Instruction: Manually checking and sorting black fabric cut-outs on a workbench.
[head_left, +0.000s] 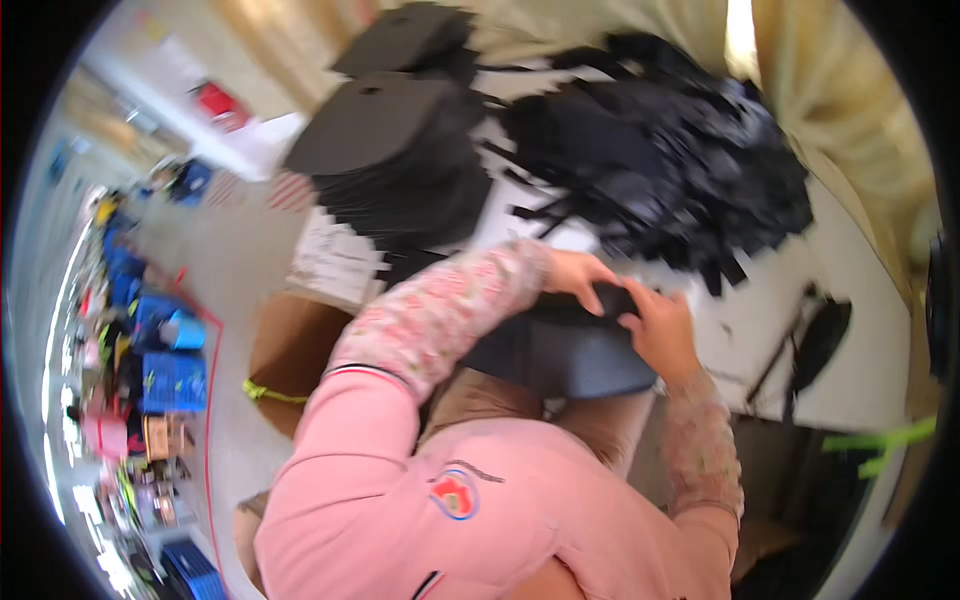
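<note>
Black sheet [580, 355] lies just below the left grip [578, 275] and right grip [662, 325], which sit close together, thumbs and fingers pinching its far edge. Right of the right grip, bare white worktop [755, 310] leaves open room up to a dark pouch [823, 345]. Beyond both grips, a heap of black pieces [660, 160] crowds the surface; beyond the left grip, leftward, stand stacked dark panels [375, 130].
</note>
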